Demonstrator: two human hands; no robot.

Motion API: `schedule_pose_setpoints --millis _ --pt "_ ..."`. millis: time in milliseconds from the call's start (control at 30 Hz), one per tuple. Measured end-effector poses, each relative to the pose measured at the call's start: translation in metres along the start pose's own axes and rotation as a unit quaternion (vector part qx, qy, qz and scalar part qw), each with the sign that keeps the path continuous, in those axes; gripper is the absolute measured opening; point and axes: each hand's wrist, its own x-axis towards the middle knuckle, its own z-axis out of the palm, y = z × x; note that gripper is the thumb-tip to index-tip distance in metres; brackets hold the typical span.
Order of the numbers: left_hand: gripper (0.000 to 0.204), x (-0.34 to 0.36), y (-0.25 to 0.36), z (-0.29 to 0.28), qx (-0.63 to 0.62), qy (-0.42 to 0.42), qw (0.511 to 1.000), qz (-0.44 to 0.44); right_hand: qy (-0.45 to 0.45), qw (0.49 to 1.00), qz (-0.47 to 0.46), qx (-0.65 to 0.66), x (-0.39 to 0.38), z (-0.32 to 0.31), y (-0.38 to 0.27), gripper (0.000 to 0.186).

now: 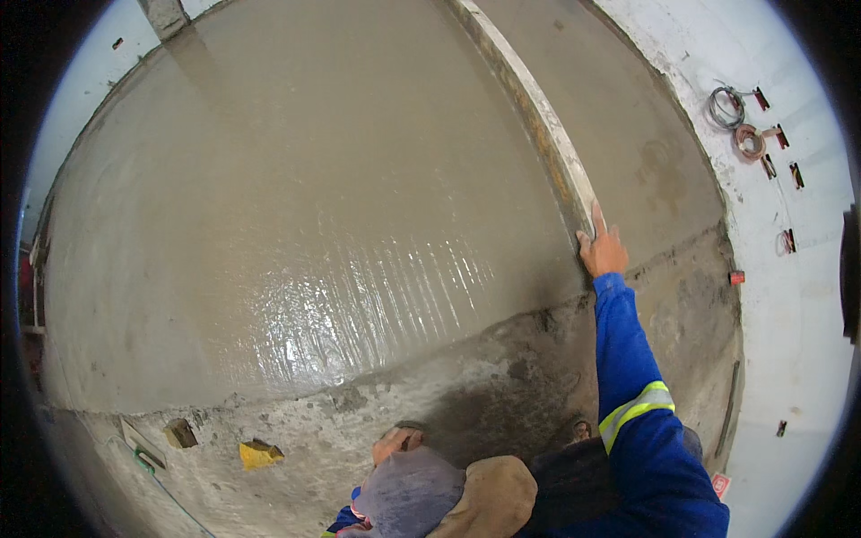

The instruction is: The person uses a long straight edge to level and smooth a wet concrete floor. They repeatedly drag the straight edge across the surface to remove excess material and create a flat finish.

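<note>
My right hand [603, 251] grips the near end of a long, pale straightedge board [538, 108] with a stained side, reaching across the wet grey screed [341, 179]. Rippled, glossy marks show in the screed left of the board's near end. My left hand [395, 446] is low at the bottom centre, beside my grey-clad knee [413, 493] and just short of the screed's rough edge; its fingers are mostly hidden, so what it touches is unclear. A tan patch or pad [484, 502] is next to that knee.
A trowel [142, 450], a yellow lump [260, 454] and a small block [180, 433] lie on rough concrete [323, 448] at lower left. The white right wall [780, 341] has wire coils [726, 106] and box cut-outs. A red object [736, 277] sits at its foot.
</note>
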Motion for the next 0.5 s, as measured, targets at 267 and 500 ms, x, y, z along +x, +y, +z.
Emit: schedule_pose_setpoints --millis 267,500 --pt "0.025 0.000 0.005 -0.008 -0.006 -0.050 0.997 -0.057 0.004 1.000 0.002 -0.004 -0.007 0.000 0.002 0.076" --pt "0.010 -0.001 -0.004 0.001 0.007 0.040 0.998 0.040 0.002 1.000 0.008 0.000 0.007 0.000 0.002 0.077"
